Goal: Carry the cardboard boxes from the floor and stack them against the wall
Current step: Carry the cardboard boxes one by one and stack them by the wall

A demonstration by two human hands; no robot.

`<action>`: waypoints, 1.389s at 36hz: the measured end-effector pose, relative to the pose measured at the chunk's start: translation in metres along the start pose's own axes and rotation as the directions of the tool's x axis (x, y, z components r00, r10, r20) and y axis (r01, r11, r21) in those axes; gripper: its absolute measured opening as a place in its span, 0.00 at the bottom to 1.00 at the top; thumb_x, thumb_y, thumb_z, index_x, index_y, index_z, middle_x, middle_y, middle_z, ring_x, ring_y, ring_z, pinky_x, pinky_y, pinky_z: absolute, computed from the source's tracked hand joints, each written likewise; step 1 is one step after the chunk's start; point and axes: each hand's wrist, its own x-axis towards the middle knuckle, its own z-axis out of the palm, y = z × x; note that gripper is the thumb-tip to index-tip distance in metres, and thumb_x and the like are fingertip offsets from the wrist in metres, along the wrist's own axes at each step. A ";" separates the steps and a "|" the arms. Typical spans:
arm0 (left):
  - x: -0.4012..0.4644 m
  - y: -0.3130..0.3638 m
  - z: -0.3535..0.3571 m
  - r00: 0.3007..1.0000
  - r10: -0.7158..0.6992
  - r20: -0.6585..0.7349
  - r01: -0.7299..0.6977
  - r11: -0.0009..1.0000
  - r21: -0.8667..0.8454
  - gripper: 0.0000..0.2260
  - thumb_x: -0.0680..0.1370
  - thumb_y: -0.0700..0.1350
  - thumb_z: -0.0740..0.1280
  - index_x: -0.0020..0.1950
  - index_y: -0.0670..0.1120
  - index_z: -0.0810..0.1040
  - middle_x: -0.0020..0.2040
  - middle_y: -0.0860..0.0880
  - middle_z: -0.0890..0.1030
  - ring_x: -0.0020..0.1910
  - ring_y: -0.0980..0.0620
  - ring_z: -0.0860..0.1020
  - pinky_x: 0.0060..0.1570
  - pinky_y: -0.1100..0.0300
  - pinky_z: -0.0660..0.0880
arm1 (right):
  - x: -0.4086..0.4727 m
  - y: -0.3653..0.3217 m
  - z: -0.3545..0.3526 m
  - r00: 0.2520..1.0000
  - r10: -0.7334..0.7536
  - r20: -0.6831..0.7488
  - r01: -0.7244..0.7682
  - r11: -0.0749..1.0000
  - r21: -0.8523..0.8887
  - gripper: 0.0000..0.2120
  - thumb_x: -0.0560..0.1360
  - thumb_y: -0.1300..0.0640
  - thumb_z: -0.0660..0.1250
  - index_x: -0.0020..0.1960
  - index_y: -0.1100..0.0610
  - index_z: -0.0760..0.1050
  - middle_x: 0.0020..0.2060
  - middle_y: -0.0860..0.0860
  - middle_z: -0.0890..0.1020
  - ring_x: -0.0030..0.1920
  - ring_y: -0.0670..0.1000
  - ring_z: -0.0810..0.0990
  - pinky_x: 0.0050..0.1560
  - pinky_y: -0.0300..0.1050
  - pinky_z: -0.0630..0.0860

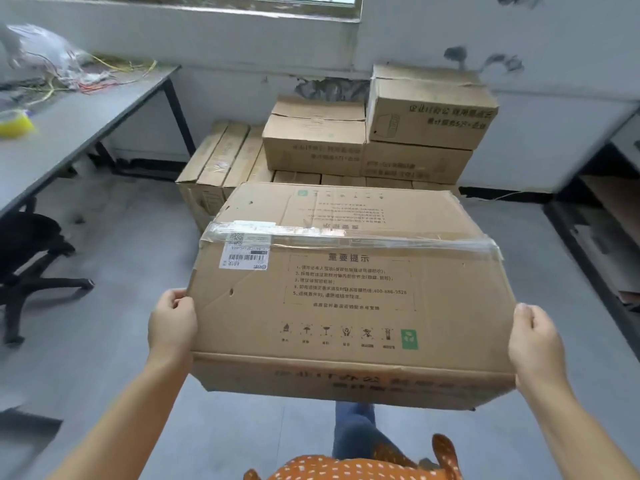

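Cardboard box (pixel 349 292) held up off the floor (pixel 114 341) between two hands.

The left hand (pixel 172 322) grips its left edge and the right hand (pixel 533 344) its right edge, fingers curled round the sides. Its top bears a white barcode label (pixel 245 252), clear tape, the heading "重要提示" and "400-886-9528". Stacked boxes (pixel 381 133) stand against the wall (pixel 519 46) beyond; a grey surface (pixel 69 133) is at left.

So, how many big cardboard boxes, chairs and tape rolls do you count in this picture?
Carried box: 1
Big boxes stacked at the wall: 3
Black chair: 1
Yellow tape roll: 1
Total: 6
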 end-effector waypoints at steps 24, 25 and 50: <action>0.373 0.200 0.208 0.981 -0.023 -0.191 -0.005 0.990 -0.144 0.08 0.75 0.38 0.56 0.47 0.45 0.74 0.36 0.50 0.74 0.36 0.48 0.69 0.39 0.55 0.66 | 0.375 -0.261 0.282 0.977 -0.176 0.116 0.165 0.981 0.105 0.14 0.81 0.57 0.54 0.38 0.63 0.66 0.31 0.52 0.67 0.37 0.54 0.65 0.36 0.48 0.60; 0.391 0.208 0.215 0.980 -0.017 -0.197 -0.013 0.989 -0.146 0.09 0.75 0.38 0.56 0.48 0.45 0.75 0.37 0.49 0.74 0.37 0.48 0.70 0.40 0.55 0.66 | 0.387 -0.270 0.294 0.977 -0.183 0.111 0.169 0.978 0.125 0.14 0.81 0.57 0.55 0.39 0.63 0.67 0.32 0.51 0.68 0.37 0.53 0.66 0.38 0.47 0.61; 0.783 0.436 0.451 0.997 0.075 0.012 -0.074 0.994 -0.082 0.12 0.75 0.38 0.56 0.51 0.42 0.78 0.40 0.50 0.75 0.39 0.50 0.70 0.37 0.60 0.66 | 0.680 -0.480 0.527 0.992 -0.112 -0.060 0.108 0.993 -0.054 0.12 0.81 0.55 0.55 0.50 0.62 0.72 0.42 0.55 0.75 0.45 0.55 0.71 0.44 0.46 0.63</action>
